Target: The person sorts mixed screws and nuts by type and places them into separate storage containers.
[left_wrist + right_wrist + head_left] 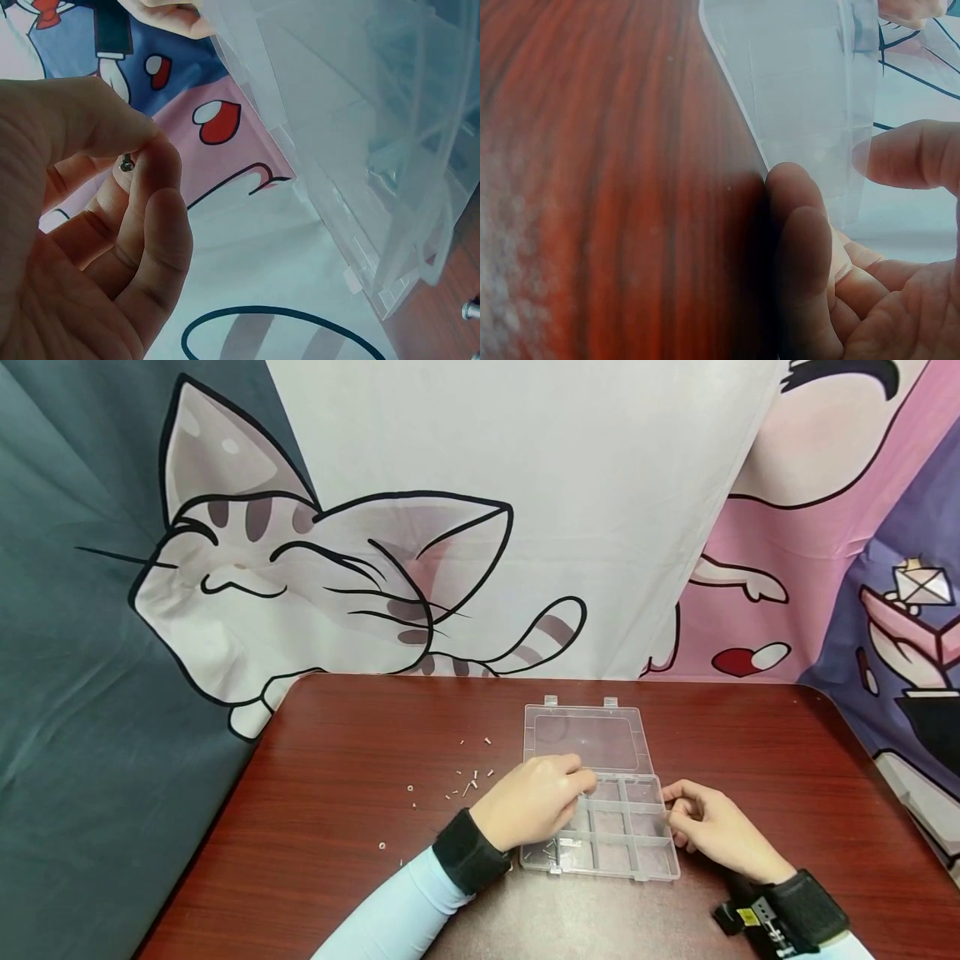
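A clear plastic compartment box point(617, 867) lies on the table with its lid point(588, 739) folded back. My left hand point(534, 800) is over the left part of the box. Between its thumb and forefinger it pinches a small metal screw point(127, 162), of which only the end shows. At the box's right side, my right hand point(720, 828) grips the edge, the thumb on the rim and the fingertips point(789, 187) low against the wall. A few small metal pieces point(551, 850) lie in the near-left compartment.
Several loose screws point(470, 786) are scattered on the dark red table point(337, 793) left of the box. Small nut-like rings point(382, 845) lie farther left. Behind the table hangs a printed cloth point(600, 527).
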`<action>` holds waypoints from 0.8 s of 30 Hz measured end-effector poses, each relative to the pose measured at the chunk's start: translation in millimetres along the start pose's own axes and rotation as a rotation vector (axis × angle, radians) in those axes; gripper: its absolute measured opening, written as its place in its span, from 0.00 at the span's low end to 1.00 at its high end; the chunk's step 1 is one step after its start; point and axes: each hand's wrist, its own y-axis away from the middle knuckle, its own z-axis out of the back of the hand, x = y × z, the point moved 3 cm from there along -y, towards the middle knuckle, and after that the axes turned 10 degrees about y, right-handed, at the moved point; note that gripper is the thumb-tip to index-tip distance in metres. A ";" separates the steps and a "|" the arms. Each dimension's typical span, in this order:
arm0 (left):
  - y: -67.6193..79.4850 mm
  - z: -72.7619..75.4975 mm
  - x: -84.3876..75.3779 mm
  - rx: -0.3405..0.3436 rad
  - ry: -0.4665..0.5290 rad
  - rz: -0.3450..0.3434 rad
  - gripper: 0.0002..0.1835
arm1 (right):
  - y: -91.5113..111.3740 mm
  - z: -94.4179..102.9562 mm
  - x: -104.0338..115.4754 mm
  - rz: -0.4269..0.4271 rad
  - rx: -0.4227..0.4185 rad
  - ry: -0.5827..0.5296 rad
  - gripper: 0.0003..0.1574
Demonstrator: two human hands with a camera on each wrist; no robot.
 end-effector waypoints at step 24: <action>10.2 -2.3 -0.4 0.277 0.006 0.190 0.63 | -1.1 0.1 -2.6 0.008 0.014 -0.012 0.20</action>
